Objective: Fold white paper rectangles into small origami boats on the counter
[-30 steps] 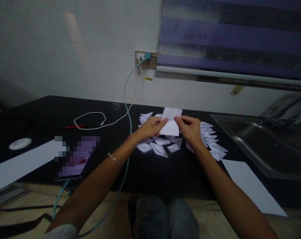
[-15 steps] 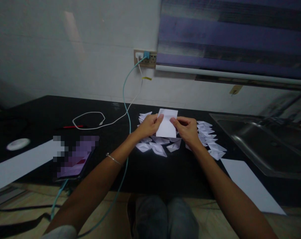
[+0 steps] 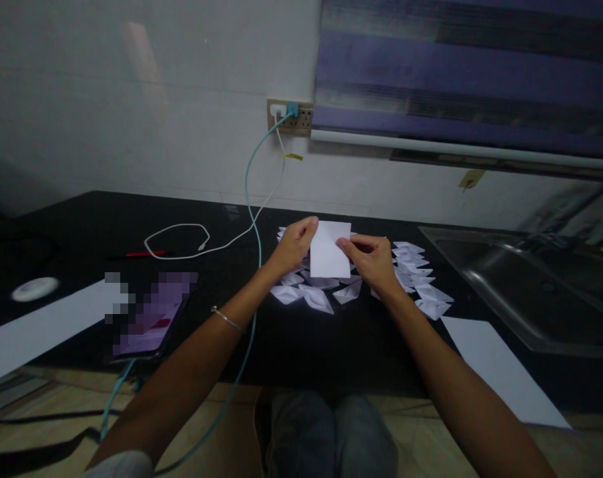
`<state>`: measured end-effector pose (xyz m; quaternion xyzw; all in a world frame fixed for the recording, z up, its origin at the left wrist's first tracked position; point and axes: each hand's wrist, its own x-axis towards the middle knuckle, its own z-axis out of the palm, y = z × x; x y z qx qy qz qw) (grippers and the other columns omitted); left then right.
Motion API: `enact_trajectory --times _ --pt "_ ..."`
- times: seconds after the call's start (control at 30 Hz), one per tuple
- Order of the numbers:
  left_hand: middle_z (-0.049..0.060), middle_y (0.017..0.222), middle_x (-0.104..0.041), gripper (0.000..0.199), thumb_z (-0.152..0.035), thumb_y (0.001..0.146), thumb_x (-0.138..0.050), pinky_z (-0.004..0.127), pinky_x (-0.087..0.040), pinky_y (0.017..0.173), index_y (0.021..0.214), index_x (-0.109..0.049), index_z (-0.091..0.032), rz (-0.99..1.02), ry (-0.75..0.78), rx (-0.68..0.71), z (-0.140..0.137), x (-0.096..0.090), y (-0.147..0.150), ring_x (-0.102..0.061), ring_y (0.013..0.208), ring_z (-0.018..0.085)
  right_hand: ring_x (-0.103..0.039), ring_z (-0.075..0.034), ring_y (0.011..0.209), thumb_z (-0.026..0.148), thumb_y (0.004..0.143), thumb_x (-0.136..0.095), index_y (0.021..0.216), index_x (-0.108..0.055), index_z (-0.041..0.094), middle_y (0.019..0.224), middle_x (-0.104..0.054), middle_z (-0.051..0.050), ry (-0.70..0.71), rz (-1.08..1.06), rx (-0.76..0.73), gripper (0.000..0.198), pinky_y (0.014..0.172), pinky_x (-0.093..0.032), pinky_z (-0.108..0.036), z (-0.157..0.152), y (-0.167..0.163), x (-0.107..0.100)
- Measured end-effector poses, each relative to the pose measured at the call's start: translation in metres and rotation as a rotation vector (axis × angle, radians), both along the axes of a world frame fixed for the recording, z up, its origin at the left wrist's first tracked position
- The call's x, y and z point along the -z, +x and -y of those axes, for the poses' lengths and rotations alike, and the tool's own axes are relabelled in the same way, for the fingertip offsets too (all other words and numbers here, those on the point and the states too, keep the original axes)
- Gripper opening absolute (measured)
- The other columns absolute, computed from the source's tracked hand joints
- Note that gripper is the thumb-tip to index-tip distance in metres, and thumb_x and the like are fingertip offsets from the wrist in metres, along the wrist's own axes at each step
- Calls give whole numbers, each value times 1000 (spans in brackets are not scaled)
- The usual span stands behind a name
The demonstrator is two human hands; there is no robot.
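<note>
A small white rectangle of paper point(image 3: 330, 251) is held up between my two hands, above the black counter. My left hand point(image 3: 295, 247) grips its left edge, thumb at the upper left corner and fingers mostly behind. My right hand point(image 3: 374, 257) pinches the right edge, its thumb on the front face. Under and behind the paper lie several folded white paper boats point(image 3: 317, 299), partly hidden by my hands. More paper boats point(image 3: 431, 291) sit in a row to the right of my right hand.
A white sheet point(image 3: 501, 372) lies at the counter's front right, beside the steel sink point(image 3: 545, 292). At left are a phone point(image 3: 155, 318), a long paper sheet point(image 3: 47, 325), a red pen point(image 3: 145, 253) and a white round object point(image 3: 36, 289). A teal cable point(image 3: 260, 245) crosses the counter.
The paper has shifted slightly left and its surface looks flatter. My left thumb has moved from the paper's face up to its upper left edge. The right hand still pinches it.
</note>
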<state>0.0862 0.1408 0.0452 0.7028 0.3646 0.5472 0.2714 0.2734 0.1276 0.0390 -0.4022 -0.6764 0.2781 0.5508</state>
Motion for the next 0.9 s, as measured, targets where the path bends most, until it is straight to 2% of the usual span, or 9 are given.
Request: enact_trajectory --times 0.2,0.27,0.43,0.6,0.67,0.77,0.83,0.9 --pt "-1 60 -44 44 -48 99 -36 26 -30 51 65 -41 -20 -103 74 -131 -8 4 -6 -42 58 12 -56 -13 58 42 78 -73 73 -77 17 66 -68 -2 1 15 -24 26 53 -41 -25 3 -2 -1" --pt "-1 60 -44 44 -48 100 -35 26 -31 51 65 -40 -20 -91 80 -135 -8 4 -6 -42 57 12 -56 -13 58 41 78 -73 74 -77 16 66 -68 -2 -3 8 -23 25 53 -41 -25 3 -3 -1" --pt "-2 62 -49 39 -53 95 -44 23 -36 50 74 -48 -20 28 -9 50 -5 0 -7 -47 56 11 -53 -12 56 43 78 -73 71 -75 16 61 -63 0 9 -13 14 29 51 -38 -24 2 -2 -2" --pt "-5 56 -51 31 -47 82 -64 20 -28 39 95 -57 -20 116 -202 289 -1 -5 -12 -46 42 8 -47 -10 53 44 80 -70 61 -66 16 56 -54 2 42 -49 49 34 50 -35 -24 -1 1 -3" --pt "-5 55 -53 34 -40 75 -70 20 -28 37 100 -59 -20 151 -251 322 -2 -3 -13 -47 40 8 -47 -10 53 44 80 -70 62 -66 16 56 -55 2 46 -74 67 34 50 -35 -24 -2 2 -2" --pt "-5 55 -55 32 -34 69 -73 20 -29 36 96 -63 -20 223 -256 285 -7 0 -14 -44 38 7 -53 -12 58 46 79 -71 72 -70 18 65 -63 0 1 -114 14 30 52 -41 -24 -2 2 -2" --pt "-4 55 -57 28 -32 67 -73 20 -30 37 91 -66 -19 265 -223 247 -10 0 -15 -42 38 6 -61 -14 68 46 78 -72 89 -73 20 81 -70 -3 -44 -145 -85 29 59 -49 -25 -1 2 -3" --pt "-2 59 -62 24 -31 66 -73 20 -34 39 85 -69 -17 287 -165 202 -12 -1 -17 -46 41 7 -66 -17 81 43 76 -74 106 -72 23 96 -73 -5 -67 -158 -170 36 67 -54 -28 0 2 -3"
